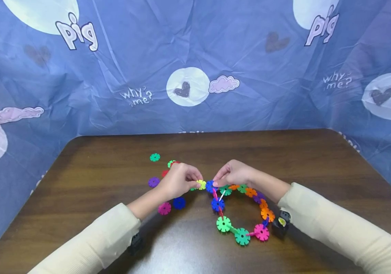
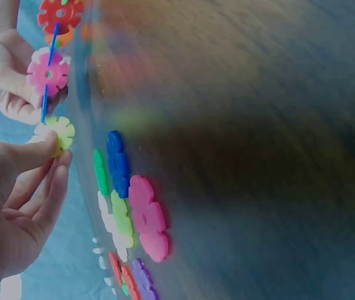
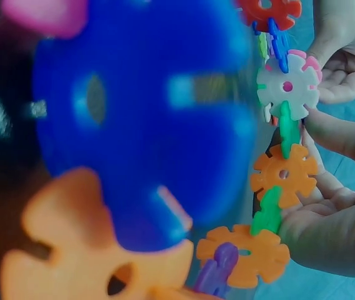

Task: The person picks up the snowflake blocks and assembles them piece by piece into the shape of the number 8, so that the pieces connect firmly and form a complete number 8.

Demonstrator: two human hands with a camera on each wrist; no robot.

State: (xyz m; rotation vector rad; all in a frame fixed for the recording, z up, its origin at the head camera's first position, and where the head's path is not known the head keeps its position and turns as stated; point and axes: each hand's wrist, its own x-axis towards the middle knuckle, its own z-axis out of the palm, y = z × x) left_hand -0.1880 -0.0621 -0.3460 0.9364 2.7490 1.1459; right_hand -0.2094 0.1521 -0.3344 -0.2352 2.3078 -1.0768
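My left hand (image 1: pixel 179 180) pinches a yellow snowflake disc (image 1: pixel 201 185) between thumb and fingers. In the left wrist view the yellow disc (image 2: pixel 64 132) meets the edge of a thin blue disc (image 2: pixel 44 105) beside a pink disc (image 2: pixel 48 74). My right hand (image 1: pixel 237 174) pinches the linked chain close by, at a blue disc (image 1: pixel 210 186) in the head view. From there the chain loops round toward me through green, pink and orange discs (image 1: pixel 267 215). The right wrist view has my thumb at a white disc (image 3: pixel 288 86) above a linked orange disc (image 3: pixel 284 174).
Loose discs lie left of the chain: a green one (image 1: pixel 155 157), a purple one (image 1: pixel 154 182), a pink one (image 1: pixel 164 208) and a blue one (image 1: pixel 179 203), with others partly behind my left hand. The brown table (image 1: pixel 113 152) ends at a blue printed cloth (image 1: pixel 147 57).
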